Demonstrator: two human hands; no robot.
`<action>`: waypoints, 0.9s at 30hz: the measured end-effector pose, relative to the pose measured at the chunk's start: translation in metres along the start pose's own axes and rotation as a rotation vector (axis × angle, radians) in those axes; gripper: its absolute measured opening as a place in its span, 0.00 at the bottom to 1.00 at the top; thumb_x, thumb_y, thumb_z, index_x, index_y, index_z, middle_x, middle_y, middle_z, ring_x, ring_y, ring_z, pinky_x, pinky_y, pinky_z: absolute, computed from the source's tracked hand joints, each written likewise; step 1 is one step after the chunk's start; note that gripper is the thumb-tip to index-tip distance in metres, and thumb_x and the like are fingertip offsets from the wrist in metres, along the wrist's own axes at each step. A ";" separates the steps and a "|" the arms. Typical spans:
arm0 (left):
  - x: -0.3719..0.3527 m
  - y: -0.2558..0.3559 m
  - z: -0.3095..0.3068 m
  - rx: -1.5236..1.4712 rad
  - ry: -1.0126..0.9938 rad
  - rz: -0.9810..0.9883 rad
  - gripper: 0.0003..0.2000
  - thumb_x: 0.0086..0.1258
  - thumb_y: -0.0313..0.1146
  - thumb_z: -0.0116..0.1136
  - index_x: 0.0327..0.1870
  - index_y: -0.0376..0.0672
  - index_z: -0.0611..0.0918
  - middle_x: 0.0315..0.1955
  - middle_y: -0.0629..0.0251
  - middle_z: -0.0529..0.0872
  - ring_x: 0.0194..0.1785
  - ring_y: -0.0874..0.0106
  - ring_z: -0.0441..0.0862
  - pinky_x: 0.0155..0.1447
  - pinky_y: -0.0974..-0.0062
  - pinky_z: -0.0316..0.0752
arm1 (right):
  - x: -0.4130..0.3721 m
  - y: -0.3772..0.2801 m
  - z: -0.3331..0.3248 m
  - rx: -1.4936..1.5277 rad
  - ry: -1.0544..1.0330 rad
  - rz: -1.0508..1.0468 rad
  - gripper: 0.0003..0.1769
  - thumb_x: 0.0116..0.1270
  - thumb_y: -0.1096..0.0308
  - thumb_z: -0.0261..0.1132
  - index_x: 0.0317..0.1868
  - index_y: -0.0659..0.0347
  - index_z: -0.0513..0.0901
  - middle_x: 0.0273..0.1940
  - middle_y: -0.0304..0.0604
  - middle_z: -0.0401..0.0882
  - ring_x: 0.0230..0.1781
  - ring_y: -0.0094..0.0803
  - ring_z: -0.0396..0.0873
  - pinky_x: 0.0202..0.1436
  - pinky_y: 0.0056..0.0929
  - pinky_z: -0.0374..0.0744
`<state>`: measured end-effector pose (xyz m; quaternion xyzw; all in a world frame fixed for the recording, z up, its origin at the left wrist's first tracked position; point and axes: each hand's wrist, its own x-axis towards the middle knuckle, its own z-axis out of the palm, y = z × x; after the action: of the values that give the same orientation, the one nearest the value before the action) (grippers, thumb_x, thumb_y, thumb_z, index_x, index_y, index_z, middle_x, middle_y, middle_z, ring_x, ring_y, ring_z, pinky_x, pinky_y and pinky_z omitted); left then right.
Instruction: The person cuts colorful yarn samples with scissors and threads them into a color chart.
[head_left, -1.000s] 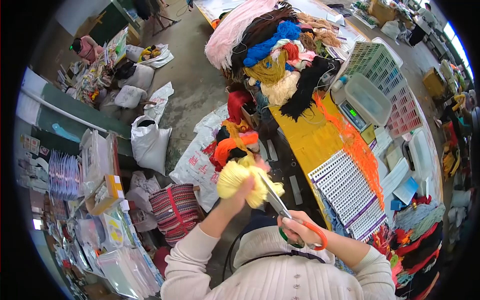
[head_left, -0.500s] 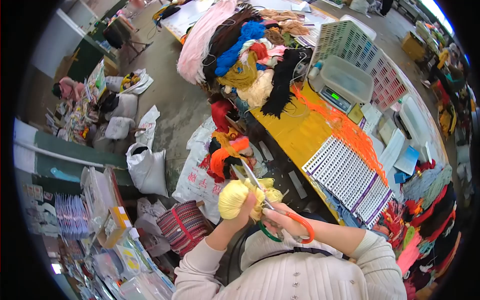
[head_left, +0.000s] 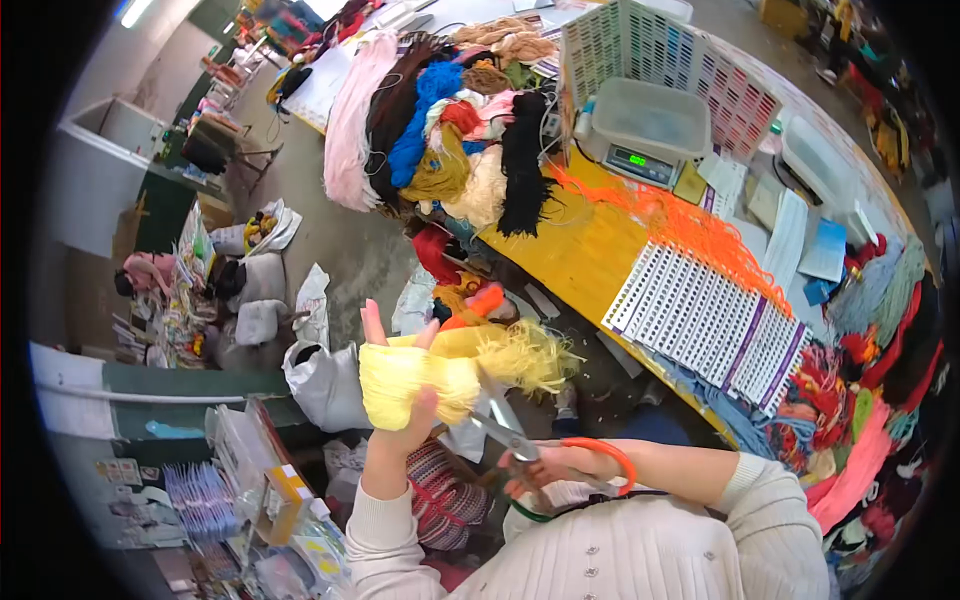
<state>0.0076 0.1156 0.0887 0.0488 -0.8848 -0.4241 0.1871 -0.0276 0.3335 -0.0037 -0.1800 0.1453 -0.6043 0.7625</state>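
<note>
Pale yellow yarn (head_left: 418, 385) is wrapped round my left hand (head_left: 408, 425), its fingertips pointing up above the bundle. The yarn's loose, frayed ends spread out to the right. My right hand (head_left: 555, 468) holds a pair of scissors (head_left: 508, 436) with one orange and one green handle. The scissor blades are apart and point up and left, close to the right side of the wrapped yarn. Whether they touch it I cannot tell.
Right of my hands runs a yellow table (head_left: 560, 245) with punched cards (head_left: 700, 320), orange yarn (head_left: 665, 225), a scale (head_left: 643, 165) and a plastic basket (head_left: 670, 60). Coloured skeins (head_left: 440, 130) are heaped at its far end. White sacks (head_left: 325, 385) stand on the floor at left.
My left hand has opened its fingers, with the yellow yarn spread round it and frayed ends showing. The scissors have moved down slightly and their blades point more leftward. The view has shifted.
</note>
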 end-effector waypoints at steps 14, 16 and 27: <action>-0.034 0.001 0.049 -1.403 0.221 -0.545 0.12 0.63 0.37 0.42 0.40 0.37 0.69 0.56 0.51 0.61 0.59 0.57 0.60 0.59 0.55 0.59 | 0.025 -0.023 0.030 -0.356 0.382 -0.043 0.20 0.63 0.55 0.43 0.50 0.57 0.60 0.33 0.37 0.64 0.30 0.20 0.65 0.35 0.20 0.66; -0.039 0.001 0.062 -1.297 0.208 -0.637 0.09 0.62 0.33 0.43 0.36 0.37 0.70 0.52 0.49 0.66 0.57 0.56 0.62 0.59 0.56 0.59 | 0.026 -0.019 0.029 -0.472 0.511 -0.101 0.23 0.62 0.51 0.45 0.49 0.60 0.61 0.26 0.35 0.64 0.24 0.20 0.64 0.28 0.18 0.66; -0.041 -0.004 0.064 -1.451 0.065 -0.652 0.09 0.63 0.37 0.42 0.29 0.41 0.70 0.51 0.47 0.67 0.58 0.53 0.62 0.57 0.52 0.59 | -0.009 -0.010 0.027 0.061 0.629 -0.245 0.15 0.63 0.55 0.47 0.33 0.60 0.67 0.16 0.32 0.62 0.13 0.17 0.59 0.15 0.16 0.59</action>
<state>0.0215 0.1695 0.0372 0.1836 -0.3231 -0.9262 0.0643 -0.0264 0.3425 0.0249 0.0222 0.3324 -0.7215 0.6070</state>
